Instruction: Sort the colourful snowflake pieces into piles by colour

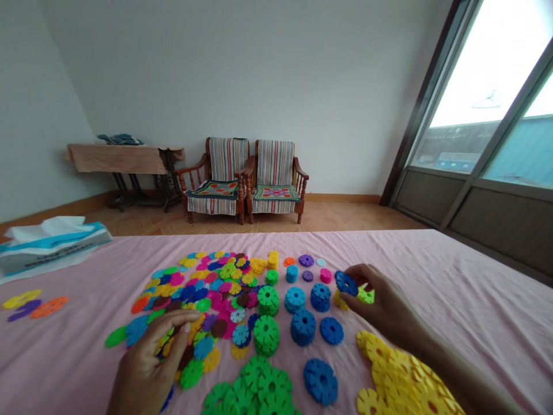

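Observation:
A heap of mixed coloured plastic flower discs [207, 294] lies on the pink cloth [453, 300]. My left hand [149, 363] rests on the heap's near edge, fingers curled onto the discs. My right hand [380, 305] pinches a blue disc [347, 283] between thumb and fingers, above a yellow-green disc [366, 296]. Sorted stacks stand between the hands: green stacks [266, 323], blue stacks [305, 314]. Loose green discs [254, 389], a large blue disc [320, 380] and a yellow pile [401, 377] lie near me.
A tissue pack [47, 245] sits at the far left. Yellow, purple and orange discs [32, 304] lie apart on the left. Small stacks [298, 268] stand behind the heap. Two wooden armchairs [244, 181], a side table [121, 161] and a large window [488, 115] are beyond.

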`<state>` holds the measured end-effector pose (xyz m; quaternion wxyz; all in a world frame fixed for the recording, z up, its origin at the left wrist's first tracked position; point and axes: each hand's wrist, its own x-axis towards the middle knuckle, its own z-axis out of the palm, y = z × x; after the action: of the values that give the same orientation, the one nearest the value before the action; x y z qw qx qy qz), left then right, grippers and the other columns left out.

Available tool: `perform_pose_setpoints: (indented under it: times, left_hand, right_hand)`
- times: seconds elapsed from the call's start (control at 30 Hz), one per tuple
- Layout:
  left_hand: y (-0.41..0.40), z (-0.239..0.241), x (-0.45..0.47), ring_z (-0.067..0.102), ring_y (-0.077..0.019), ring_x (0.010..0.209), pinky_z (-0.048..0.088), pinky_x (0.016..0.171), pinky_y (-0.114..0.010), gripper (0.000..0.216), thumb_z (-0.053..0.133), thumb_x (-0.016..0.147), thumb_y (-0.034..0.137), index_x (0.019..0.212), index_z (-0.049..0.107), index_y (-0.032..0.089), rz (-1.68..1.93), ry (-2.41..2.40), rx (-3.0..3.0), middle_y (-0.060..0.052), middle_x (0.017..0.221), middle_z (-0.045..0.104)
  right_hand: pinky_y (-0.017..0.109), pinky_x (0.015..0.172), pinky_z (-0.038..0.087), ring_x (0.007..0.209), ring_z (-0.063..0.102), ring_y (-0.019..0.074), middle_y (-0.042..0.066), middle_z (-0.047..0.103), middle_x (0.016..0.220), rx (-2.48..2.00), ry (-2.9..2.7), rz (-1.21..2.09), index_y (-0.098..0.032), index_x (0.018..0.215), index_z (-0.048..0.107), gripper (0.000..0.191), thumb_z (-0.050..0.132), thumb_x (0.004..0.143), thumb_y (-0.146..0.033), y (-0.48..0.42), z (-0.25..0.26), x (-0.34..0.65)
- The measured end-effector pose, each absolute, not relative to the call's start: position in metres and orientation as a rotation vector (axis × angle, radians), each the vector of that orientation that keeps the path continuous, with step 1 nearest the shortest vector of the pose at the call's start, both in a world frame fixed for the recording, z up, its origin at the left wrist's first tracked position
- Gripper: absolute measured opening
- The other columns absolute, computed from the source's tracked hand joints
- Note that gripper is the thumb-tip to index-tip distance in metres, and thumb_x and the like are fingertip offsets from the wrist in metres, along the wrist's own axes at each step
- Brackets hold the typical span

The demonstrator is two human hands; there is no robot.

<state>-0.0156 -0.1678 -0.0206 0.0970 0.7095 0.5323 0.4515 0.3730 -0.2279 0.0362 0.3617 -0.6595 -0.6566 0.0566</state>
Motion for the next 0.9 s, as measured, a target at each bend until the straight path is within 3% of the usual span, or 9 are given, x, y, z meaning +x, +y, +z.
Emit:
perform_pose_setpoints:
  times: [0.53,0.73,0.9]
  left_hand:
    - [-0.168,-0.024,-0.017,0.069,-0.0224,0.097,0.054,0.088,-0.031,0.028,0.053,0.083,0.05,0.089,0.07,0.029,1.334,1.571,2.078,0.0,0.097,0.074]
    - [-0.169,-0.023,-0.016,0.068,-0.0223,0.097,0.053,0.089,-0.031,0.026,0.055,0.082,0.049,0.088,0.07,0.029,1.324,1.562,2.073,0.001,0.096,0.074]
    - [-0.169,-0.022,-0.014,0.069,-0.0222,0.097,0.053,0.09,-0.031,0.026,0.054,0.083,0.048,0.089,0.07,0.029,1.322,1.553,2.069,0.001,0.096,0.074]
  right_hand:
    - [0.039,0.081,0.035,0.085,0.055,0.0245,0.004,0.062,0.087,-1.874,-2.012,0.111,-0.02,0.089,0.061,0.024,0.068,0.066,-0.024,-0.189,0.028,0.354]
    - [0.041,0.085,0.037,0.094,0.057,0.0277,0.007,0.065,0.099,-1.922,-2.066,0.126,-0.02,0.101,0.062,0.036,0.071,0.069,-0.031,-0.189,0.036,0.358]
    - [0.038,0.086,0.04,0.101,0.06,0.0274,0.012,0.066,0.109,-1.961,-2.106,0.123,-0.015,0.111,0.06,0.038,0.062,0.079,-0.035,-0.179,0.055,0.359]
